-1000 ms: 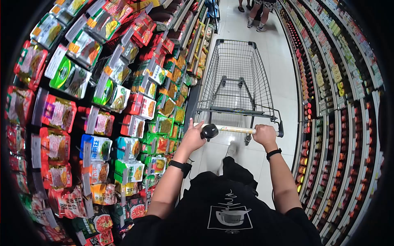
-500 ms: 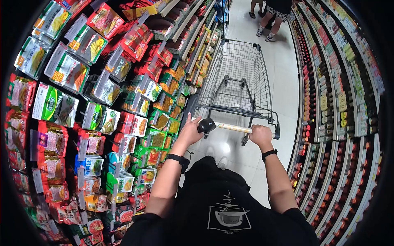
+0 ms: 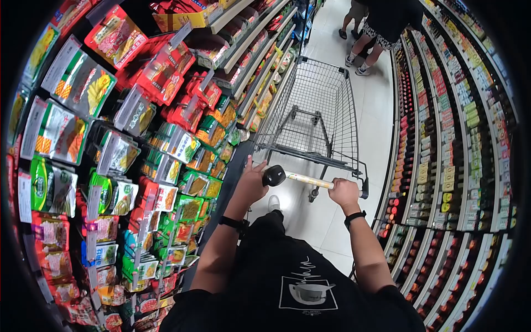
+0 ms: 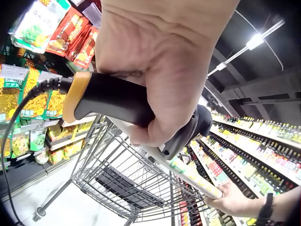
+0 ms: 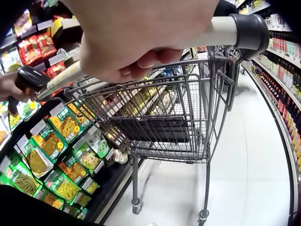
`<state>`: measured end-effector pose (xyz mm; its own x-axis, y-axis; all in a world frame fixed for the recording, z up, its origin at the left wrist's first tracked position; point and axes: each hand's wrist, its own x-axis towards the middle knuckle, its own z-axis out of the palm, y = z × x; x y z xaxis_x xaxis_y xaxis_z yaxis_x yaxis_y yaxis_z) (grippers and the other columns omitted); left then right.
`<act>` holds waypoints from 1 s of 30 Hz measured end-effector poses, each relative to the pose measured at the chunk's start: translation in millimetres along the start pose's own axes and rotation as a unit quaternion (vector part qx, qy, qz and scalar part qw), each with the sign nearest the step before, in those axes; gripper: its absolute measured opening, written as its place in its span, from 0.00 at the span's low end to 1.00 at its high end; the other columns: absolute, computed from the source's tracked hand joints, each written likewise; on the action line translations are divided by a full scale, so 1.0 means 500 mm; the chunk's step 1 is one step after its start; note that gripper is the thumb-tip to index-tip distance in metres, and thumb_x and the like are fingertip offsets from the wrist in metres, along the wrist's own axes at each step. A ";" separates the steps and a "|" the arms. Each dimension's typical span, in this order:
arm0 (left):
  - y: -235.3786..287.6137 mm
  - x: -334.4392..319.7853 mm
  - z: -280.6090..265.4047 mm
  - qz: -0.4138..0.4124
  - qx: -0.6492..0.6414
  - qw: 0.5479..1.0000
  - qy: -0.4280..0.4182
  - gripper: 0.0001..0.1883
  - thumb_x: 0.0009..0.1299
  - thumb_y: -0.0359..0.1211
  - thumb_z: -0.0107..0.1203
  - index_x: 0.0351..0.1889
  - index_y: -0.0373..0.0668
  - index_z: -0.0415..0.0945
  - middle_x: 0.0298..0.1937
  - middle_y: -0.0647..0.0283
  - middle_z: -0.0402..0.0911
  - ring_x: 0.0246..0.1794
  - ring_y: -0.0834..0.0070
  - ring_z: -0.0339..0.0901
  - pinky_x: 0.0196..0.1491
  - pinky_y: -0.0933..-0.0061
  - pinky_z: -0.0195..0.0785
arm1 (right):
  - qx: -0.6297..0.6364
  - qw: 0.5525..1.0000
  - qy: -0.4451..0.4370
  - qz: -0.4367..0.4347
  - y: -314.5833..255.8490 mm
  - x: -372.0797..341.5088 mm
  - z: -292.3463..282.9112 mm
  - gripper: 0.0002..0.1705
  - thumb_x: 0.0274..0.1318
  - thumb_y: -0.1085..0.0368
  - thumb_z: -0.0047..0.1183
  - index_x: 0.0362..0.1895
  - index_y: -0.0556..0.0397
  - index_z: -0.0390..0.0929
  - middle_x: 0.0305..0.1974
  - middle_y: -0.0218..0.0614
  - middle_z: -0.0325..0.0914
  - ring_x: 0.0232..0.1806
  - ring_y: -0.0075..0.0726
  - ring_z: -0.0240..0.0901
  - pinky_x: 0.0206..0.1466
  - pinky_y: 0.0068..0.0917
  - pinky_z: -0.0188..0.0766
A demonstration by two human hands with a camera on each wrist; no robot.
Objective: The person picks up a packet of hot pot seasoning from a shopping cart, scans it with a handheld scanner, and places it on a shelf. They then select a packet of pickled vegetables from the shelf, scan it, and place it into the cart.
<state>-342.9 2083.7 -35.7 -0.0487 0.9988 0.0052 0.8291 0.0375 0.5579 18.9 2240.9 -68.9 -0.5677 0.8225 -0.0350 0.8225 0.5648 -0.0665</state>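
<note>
My left hand (image 3: 250,185) grips a black handheld barcode scanner (image 4: 117,96) with an orange butt and a coiled cord. It sits against the left end of the cart's pale handle bar (image 3: 310,180), and in the head view the scanner's rounded head overlaps the bar. Around the bar's right end curl the fingers of my right hand (image 3: 344,192), seen close up in the right wrist view. Beyond both hands stands the grey wire shopping cart (image 5: 150,128), a dark panel on its near side. No goods show in its basket.
Hanging packets (image 3: 113,193) of food crowd the rack close on the left. Bottle and jar shelves (image 3: 442,182) line the right. Ahead in the aisle, two people's legs (image 3: 368,52) stand beyond the cart. Pale floor tiles (image 5: 254,155) run along the cart's right side.
The cart and both hands have advanced along the aisle, with the people's legs now nearer. Packets on the left have slid back and lower in view. Both hands keep their grip.
</note>
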 end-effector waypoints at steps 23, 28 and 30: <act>0.027 0.399 -0.023 -0.121 -0.042 0.991 -0.043 0.29 0.60 0.27 0.69 0.64 0.42 0.87 0.84 0.62 0.73 0.92 0.39 0.40 0.88 0.49 0.55 | 0.043 0.998 -0.020 -0.033 0.216 0.350 -0.034 0.11 0.54 0.54 0.62 0.31 0.46 0.90 0.31 0.40 0.90 0.30 0.51 0.88 0.35 0.47 0.85; 0.060 0.445 -0.023 -0.133 -0.105 0.985 -0.013 0.45 0.57 0.24 0.72 0.79 0.41 0.75 0.83 0.56 0.73 0.94 0.46 0.40 0.90 0.54 0.50 | 0.049 0.989 -0.124 -0.058 0.282 0.415 -0.034 0.14 0.60 0.52 0.64 0.38 0.49 0.88 0.35 0.45 0.91 0.39 0.55 0.90 0.42 0.51 0.86; 0.061 0.452 -0.012 -0.139 -0.130 0.982 0.012 0.45 0.57 0.24 0.73 0.78 0.42 0.76 0.84 0.57 0.72 0.93 0.45 0.41 0.90 0.54 0.49 | 0.076 0.985 -0.132 -0.076 0.310 0.431 -0.036 0.17 0.60 0.51 0.66 0.40 0.51 0.88 0.36 0.48 0.90 0.39 0.57 0.90 0.43 0.52 0.85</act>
<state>-331.8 2310.5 -12.4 -0.2688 0.9501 -0.1586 0.6118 0.2955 0.7337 24.4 2506.9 -68.9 -0.6902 0.6712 -0.2704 0.7235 0.6475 -0.2394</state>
